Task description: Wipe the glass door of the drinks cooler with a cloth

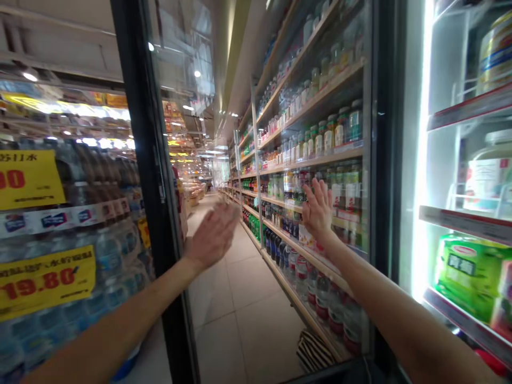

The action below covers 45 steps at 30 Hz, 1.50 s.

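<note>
A glass cooler door point(256, 64) in a black frame point(138, 96) stands swung out in front of me. My right hand point(319, 210) is raised before the glass with its fingers spread, and nothing is in it. Whether its fingertips touch the pane I cannot tell. My left hand point(214, 234) is held up nearer the frame's left side, somewhat smeared by motion. Its fingers look stretched out, and no object shows in it. To the right, the lit cooler's shelves point(464, 221) hold a green package point(466, 269) and a white-capped bottle point(496, 170).
Stacked water bottles point(108, 250) with yellow price signs point(48, 280) stand at the left. Long shelves of drink bottles point(316, 141) appear in the glass, along a tiled aisle point(224, 288). A black-and-cream striped item point(314, 352) shows at the bottom.
</note>
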{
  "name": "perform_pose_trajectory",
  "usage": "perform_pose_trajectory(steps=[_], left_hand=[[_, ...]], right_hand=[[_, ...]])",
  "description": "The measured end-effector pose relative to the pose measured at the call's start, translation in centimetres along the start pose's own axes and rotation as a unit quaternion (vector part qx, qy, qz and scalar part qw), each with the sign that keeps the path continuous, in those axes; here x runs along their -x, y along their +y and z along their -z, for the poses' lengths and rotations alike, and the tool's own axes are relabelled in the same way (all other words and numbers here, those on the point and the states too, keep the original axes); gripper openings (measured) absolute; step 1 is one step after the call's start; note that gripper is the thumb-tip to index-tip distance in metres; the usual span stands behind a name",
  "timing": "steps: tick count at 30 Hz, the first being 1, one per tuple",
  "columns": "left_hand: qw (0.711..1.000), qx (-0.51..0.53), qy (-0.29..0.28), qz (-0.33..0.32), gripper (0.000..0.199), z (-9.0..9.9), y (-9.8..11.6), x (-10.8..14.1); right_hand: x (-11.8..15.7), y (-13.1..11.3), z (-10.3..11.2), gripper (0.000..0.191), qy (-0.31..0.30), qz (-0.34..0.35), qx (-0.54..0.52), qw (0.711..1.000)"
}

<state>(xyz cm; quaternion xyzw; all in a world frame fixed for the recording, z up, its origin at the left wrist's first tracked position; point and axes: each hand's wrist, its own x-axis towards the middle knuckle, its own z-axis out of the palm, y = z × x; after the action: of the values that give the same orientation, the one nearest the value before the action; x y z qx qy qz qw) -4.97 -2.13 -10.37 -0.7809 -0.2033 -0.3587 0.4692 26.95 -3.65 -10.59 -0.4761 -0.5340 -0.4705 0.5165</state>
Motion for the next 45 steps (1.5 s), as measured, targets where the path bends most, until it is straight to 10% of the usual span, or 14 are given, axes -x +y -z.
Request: perform_pose_trajectory(steps=[3, 5, 12, 19, 27, 34, 41, 45], left_hand=[[0.975, 0.041, -0.08, -0.202, 0.05, -0.7, 1.8, 2.6], [0.971, 0.042, -0.086, -0.218, 0.05, -0.5, 0.7, 1.9], [0.987, -0.047, 0.075, 0.136, 0.056, 1.6, -4.4, -4.2], [0.967, 0.02, -0.079, -0.243, 0.05, -0.4, 0.9, 0.3], [0.982, -0.059, 0.117, 0.135, 0.056, 1.7, -6.6, -6.0], [0.977, -0.015, -0.023, -0.21, 0.057, 0.1, -1.9, -3.8], [0.986, -0.064, 0.112, 0.106, 0.051, 1.8, -7.0, -9.6], [0.998, -0.057, 0.034, -0.022, 0.047, 1.5, -5.3, -10.2]], right_hand=[[0.0, 0.0, -0.1, 0.049, 0.007, 0.004, 0.0, 1.0], [0.0, 0.0, -0.2, 0.048, 0.016, 0.008, 0.004, 1.0], [0.0, 0.1, -0.3, 0.046, 0.024, 0.013, 0.005, 1.0], [0.1, 0.1, -0.3, 0.047, 0.03, 0.02, -0.003, 0.999], [0.1, 0.1, -0.4, 0.042, 0.053, 0.031, -0.007, 0.998], [0.1, -0.1, -0.1, 0.042, 0.038, 0.019, -0.012, 0.999], [0.1, -0.1, -0.3, 0.044, 0.026, 0.009, -0.006, 1.0], [0.0, -0.3, 0.0, 0.043, 0.024, 0.021, 0.009, 0.999]])
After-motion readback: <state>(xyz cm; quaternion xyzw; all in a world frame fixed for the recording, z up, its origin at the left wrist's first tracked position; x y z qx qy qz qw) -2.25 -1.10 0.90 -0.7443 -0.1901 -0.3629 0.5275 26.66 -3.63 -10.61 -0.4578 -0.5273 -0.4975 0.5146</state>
